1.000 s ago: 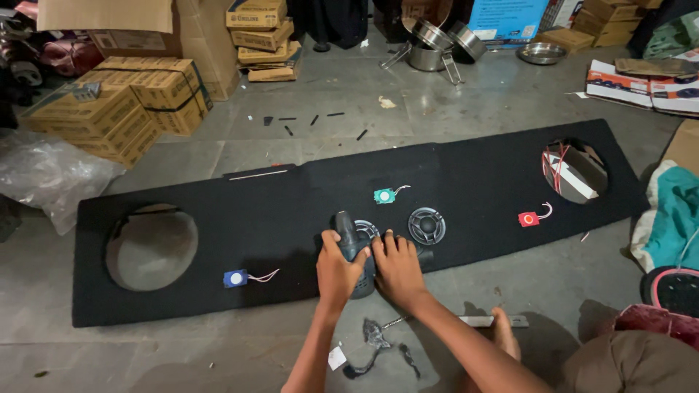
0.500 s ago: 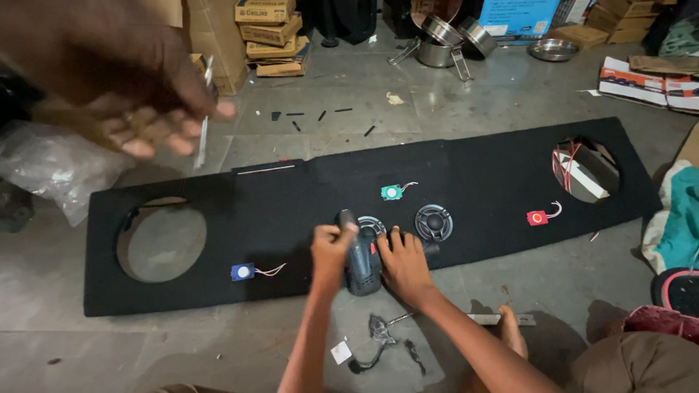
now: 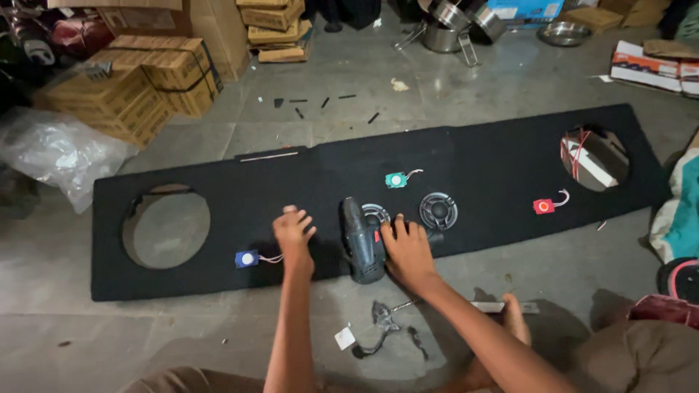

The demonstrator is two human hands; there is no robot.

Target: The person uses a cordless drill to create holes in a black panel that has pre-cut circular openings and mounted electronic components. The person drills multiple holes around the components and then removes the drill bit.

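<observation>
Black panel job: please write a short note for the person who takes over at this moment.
Left hand: free, fingers resting on the black panel, next to the blue part.
Right hand: flat on the panel beside the drill, touching it, not gripping.
Drill lies on the panel front edge; two round speakers sit just behind it.
Green part and red part lie loose on the panel.
Done: large holes cut at both ends.
Left: small parts and speakers look not yet fastened.
</observation>
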